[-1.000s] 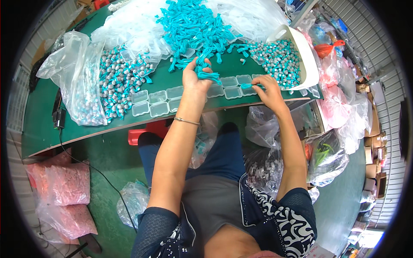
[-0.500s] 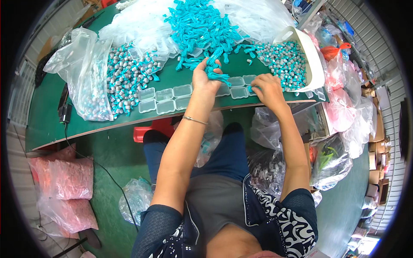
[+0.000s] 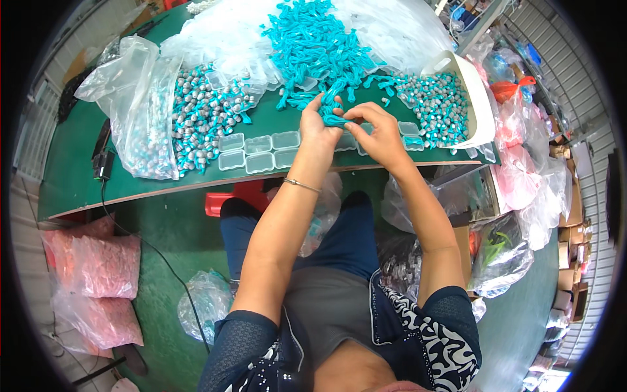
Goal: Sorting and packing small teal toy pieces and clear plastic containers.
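A teal cord [image 3: 334,115] is being pinched between both hands, just above the near edge of the green table [image 3: 78,176]. The left hand [image 3: 318,127] is gripping its bunched loops with thumb and fingers closed on them, and the right hand [image 3: 377,134] is pinching the same cord from the other side, fingertips meeting the left hand's. Just beyond the hands a big pile of teal cords [image 3: 313,46] is lying on clear plastic bags [image 3: 215,39]. Directly under and to the left of the left hand, a cluster of small clear boxes [image 3: 258,151] is sitting in two rows; more of them are lying under the right hand. Further left, a heap of grey-and-teal small parts [image 3: 196,117] is spilling out of an open bag [image 3: 137,111]. To the right of the right hand, more such parts [image 3: 437,104] are lying in a white tray [image 3: 480,108]. Near the person's left knee, pink bags [image 3: 91,287] are lying on the floor.
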Tool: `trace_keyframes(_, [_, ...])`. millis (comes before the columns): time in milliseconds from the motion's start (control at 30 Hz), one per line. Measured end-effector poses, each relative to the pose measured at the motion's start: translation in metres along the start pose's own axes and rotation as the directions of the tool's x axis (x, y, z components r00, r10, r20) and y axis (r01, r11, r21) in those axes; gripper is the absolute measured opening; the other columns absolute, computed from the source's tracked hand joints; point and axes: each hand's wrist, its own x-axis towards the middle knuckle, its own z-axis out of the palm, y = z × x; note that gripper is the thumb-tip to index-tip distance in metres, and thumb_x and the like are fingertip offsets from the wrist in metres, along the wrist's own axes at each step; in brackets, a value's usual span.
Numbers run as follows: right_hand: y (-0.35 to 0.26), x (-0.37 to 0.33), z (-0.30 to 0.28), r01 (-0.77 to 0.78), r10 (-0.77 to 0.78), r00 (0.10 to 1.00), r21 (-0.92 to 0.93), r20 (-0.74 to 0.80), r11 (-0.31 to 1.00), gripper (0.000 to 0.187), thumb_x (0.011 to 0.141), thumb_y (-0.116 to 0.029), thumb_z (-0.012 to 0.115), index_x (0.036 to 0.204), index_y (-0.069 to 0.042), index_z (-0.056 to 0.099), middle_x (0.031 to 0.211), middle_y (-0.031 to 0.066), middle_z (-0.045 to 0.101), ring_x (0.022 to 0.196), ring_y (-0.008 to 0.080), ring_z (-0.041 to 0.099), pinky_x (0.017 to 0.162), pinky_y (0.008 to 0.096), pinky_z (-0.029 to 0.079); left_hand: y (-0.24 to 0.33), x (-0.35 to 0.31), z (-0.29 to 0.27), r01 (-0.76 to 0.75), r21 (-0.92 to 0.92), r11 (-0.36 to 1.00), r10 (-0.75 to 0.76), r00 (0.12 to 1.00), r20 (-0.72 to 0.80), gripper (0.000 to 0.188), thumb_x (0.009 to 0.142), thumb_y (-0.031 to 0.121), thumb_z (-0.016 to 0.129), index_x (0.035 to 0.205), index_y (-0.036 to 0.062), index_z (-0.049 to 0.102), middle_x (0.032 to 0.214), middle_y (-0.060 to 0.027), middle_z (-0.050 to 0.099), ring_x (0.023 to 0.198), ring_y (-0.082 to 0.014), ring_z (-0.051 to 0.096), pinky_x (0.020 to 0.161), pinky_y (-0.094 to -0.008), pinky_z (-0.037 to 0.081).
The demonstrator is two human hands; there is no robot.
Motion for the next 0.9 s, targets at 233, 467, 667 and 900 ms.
trace_keyframes(233, [0.014, -0.010, -0.019, -0.022, 0.041, 0.989, 0.131, -0.144, 0.991, 0.016, 0.076, 0.005, 0.068, 0.091, 0.000, 0.067, 0.089, 0.0071, 0.064, 0.081, 0.0154, 0.062, 0.070, 0.0282, 0.049, 0.019, -0.012, 0.006, -0.101, -0.043, 0.994, 0.100, 0.995, -0.019, 0.018, 0.095, 0.013, 0.050, 0.106, -0.0014, 0.049, 0.090, -0.0144, 0.060, 0.076, -0.0226, 0.063, 0.047, -0.0255, 0.048])
trace_keyframes(467, [0.050, -0.038, -0.039, -0.002, 0.008, 0.999, -0.150, 0.035, 0.989, 0.015, 0.073, 0.000, 0.070, 0.087, -0.002, 0.066, 0.090, 0.0083, 0.066, 0.080, 0.0228, 0.063, 0.072, 0.0331, 0.049, 0.021, -0.012, 0.004, -0.098, -0.043, 0.994, 0.096, 0.994, -0.061, 0.015, 0.095, 0.013, 0.051, 0.104, 0.0014, 0.049, 0.089, -0.0129, 0.060, 0.074, -0.0226, 0.063, 0.045, -0.0263, 0.046])
trace_keyframes(667, [0.051, -0.046, -0.033, 0.105, -0.056, 0.991, -0.461, 0.119, 0.881, 0.013, 0.071, -0.006, 0.071, 0.083, -0.009, 0.067, 0.093, 0.0042, 0.065, 0.095, 0.0256, 0.059, 0.084, 0.0403, 0.041, 0.021, -0.013, 0.005, -0.076, -0.041, 0.996, 0.073, 0.995, -0.067, 0.013, 0.094, 0.013, 0.052, 0.102, 0.0027, 0.049, 0.087, -0.0117, 0.061, 0.072, -0.0220, 0.063, 0.044, -0.0268, 0.045])
trace_keyframes(900, [0.036, -0.044, -0.032, 0.141, -0.066, 0.987, -0.572, 0.150, 0.808, 0.014, 0.074, -0.010, 0.069, 0.088, -0.011, 0.067, 0.097, 0.0032, 0.064, 0.100, 0.0236, 0.056, 0.087, 0.0408, 0.037, 0.021, -0.015, 0.003, -0.073, -0.039, 0.997, 0.072, 0.997, -0.038, 0.016, 0.095, 0.014, 0.050, 0.104, 0.0002, 0.049, 0.092, -0.0148, 0.060, 0.076, -0.0238, 0.062, 0.047, -0.0266, 0.047])
